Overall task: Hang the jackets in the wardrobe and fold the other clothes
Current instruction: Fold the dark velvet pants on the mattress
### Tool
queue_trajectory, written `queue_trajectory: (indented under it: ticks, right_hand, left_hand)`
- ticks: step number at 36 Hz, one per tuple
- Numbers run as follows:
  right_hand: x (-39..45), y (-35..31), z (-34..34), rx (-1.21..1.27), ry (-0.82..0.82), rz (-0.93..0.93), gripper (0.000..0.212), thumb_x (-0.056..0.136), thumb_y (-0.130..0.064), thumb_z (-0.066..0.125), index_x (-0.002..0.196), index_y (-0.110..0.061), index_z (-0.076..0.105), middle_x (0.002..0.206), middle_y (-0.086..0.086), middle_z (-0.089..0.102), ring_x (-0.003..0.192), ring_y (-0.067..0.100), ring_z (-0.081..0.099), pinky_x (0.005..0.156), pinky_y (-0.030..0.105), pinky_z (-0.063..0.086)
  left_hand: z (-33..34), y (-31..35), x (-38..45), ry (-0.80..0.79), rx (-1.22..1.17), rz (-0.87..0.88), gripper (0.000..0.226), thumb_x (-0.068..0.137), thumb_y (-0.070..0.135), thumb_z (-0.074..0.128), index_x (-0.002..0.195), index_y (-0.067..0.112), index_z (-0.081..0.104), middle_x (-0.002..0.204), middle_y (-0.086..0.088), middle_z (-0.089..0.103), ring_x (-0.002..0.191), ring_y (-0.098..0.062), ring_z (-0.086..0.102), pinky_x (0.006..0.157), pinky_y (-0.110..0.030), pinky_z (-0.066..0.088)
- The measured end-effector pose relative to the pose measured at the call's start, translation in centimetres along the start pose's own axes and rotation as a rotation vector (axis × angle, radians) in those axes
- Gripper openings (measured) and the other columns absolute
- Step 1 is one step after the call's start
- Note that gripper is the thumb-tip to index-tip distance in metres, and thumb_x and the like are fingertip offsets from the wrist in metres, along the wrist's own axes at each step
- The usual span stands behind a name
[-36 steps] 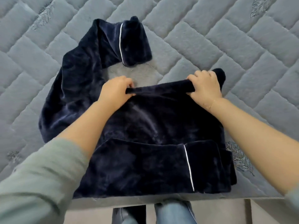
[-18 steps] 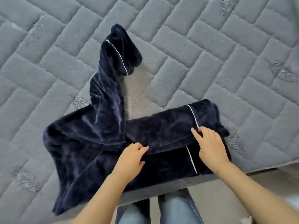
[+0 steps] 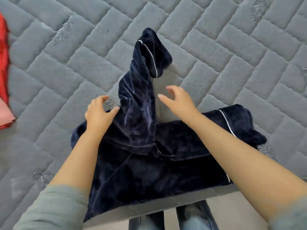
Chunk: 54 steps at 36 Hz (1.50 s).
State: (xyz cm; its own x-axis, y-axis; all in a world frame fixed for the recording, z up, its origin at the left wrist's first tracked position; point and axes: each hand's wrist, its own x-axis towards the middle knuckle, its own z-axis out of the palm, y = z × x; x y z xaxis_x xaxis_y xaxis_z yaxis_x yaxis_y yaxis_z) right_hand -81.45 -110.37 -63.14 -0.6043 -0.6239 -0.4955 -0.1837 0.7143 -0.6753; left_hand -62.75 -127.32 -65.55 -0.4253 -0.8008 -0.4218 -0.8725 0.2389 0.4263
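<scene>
A dark navy velvet garment [image 3: 149, 166] with thin white piping lies at the near edge of the grey quilted mattress [image 3: 216, 52]. One long part stretches away from me, its cuff [image 3: 154, 53] folded over. Another part is folded across to the right, ending in a cuff [image 3: 240, 123]. My left hand [image 3: 99, 113] sits at the left edge of the long part, thumb touching the fabric, fingers loosely curved. My right hand [image 3: 177, 100] hovers just right of that part, fingers spread, holding nothing.
A red and pink cloth [image 3: 4, 77] lies at the left border of the mattress. The mattress edge [image 3: 166, 205] runs just in front of my legs [image 3: 172, 219], with the floor below.
Both hands have let go of the folded right part and moved up and away from me to either side of the long part. The view has shifted, bringing the red cloth in at the left.
</scene>
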Motion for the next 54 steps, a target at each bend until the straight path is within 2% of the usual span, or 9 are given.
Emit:
queue_trajectory:
  ticks: [7,12,19,23,32,36,39,47,54]
  right_hand:
    - [8.7,-7.5,4.2,-0.068,0.032,0.076,0.043,0.094,-0.038,0.058,0.120,-0.005,0.050,0.122,0.010,0.058,0.110,0.026,0.056,0.089,0.033,0.046]
    - [4.1,-6.6,3.6,0.726,0.180,0.095,0.016,0.100,-0.016,0.049,0.110,-0.017,0.060,0.112,0.002,0.067,0.106,0.016,0.063,0.089,0.027,0.052]
    - [-12.0,1.2,4.0,1.218,-0.032,0.189,0.034,0.102,-0.020,0.046,0.135,-0.020,0.056,0.138,0.005,0.057,0.127,0.021,0.054,0.096,0.029,0.049]
    - [-16.8,4.9,5.8,0.920,-0.126,0.489,0.034,0.098,-0.020,0.054,0.131,-0.022,0.058,0.131,0.004,0.063,0.119,0.019,0.061,0.100,0.036,0.049]
    - [-10.6,4.0,7.0,0.745,0.241,0.664,0.076,0.075,-0.045,0.079,0.138,-0.021,0.044,0.127,-0.001,0.060,0.112,0.018,0.062,0.093,0.042,0.053]
    - [-7.3,3.6,6.9,0.788,0.309,0.755,0.084,0.075,-0.040,0.081,0.144,-0.015,0.041,0.138,0.006,0.053,0.123,0.027,0.055,0.103,0.050,0.046]
    - [-7.1,3.6,6.8,0.854,0.317,0.711,0.041,0.080,-0.028,0.079,0.117,-0.016,0.064,0.108,0.004,0.072,0.093,0.020,0.071,0.082,0.041,0.059]
    - [-10.5,6.0,6.6,1.025,0.201,0.657,0.037,0.080,-0.023,0.078,0.115,-0.015,0.069,0.105,0.004,0.074,0.097,0.020,0.071,0.075,0.034,0.059]
    - [-12.5,7.2,6.6,1.099,0.133,0.514,0.039,0.087,-0.023,0.070,0.125,-0.015,0.064,0.118,0.006,0.070,0.108,0.022,0.067,0.082,0.037,0.058]
  left_hand:
    - [1.5,-3.4,0.2,-0.282,-0.317,-0.054,0.060,0.081,0.034,0.077,0.134,0.027,0.051,0.097,0.012,0.057,0.099,-0.015,0.058,0.099,-0.036,0.046]
    - [-0.1,-4.8,-3.4,-0.266,-0.417,0.224,0.028,0.082,0.010,0.076,0.081,0.034,0.061,0.060,0.030,0.051,0.062,0.009,0.049,0.063,-0.004,0.035]
    - [-4.0,-7.4,-10.1,-0.285,-0.038,0.606,0.014,0.072,0.029,0.081,0.078,0.019,0.072,0.123,0.016,0.058,0.129,-0.027,0.046,0.102,-0.043,0.030]
    - [-3.9,-11.2,-13.0,-0.549,0.125,0.536,0.015,0.081,0.031,0.076,0.091,0.031,0.065,0.135,0.030,0.042,0.142,0.000,0.020,0.115,-0.030,-0.013]
    - [-3.4,-13.6,-14.1,-0.890,-0.020,0.181,0.034,0.091,0.015,0.064,0.118,0.035,0.057,0.126,0.016,0.058,0.114,-0.006,0.056,0.098,-0.023,0.045]
    - [-5.3,-12.8,-11.5,-0.490,-0.495,0.044,0.052,0.083,-0.021,0.045,0.100,0.026,0.062,0.112,-0.004,0.069,0.092,-0.005,0.064,0.086,-0.018,0.048]
    - [-6.2,-13.9,-8.3,-0.058,-0.280,0.134,0.033,0.085,-0.005,0.062,0.104,0.022,0.063,0.109,0.002,0.065,0.103,-0.009,0.058,0.093,-0.023,0.042]
    - [-3.8,-15.9,-3.9,-0.502,0.106,0.189,0.018,0.093,0.020,0.063,0.111,0.019,0.066,0.111,-0.001,0.067,0.108,-0.023,0.059,0.093,-0.036,0.045]
    - [-4.3,-16.8,-1.2,-0.315,0.038,0.003,0.015,0.093,0.023,0.064,0.098,0.009,0.066,0.102,-0.010,0.068,0.104,-0.031,0.059,0.089,-0.036,0.043]
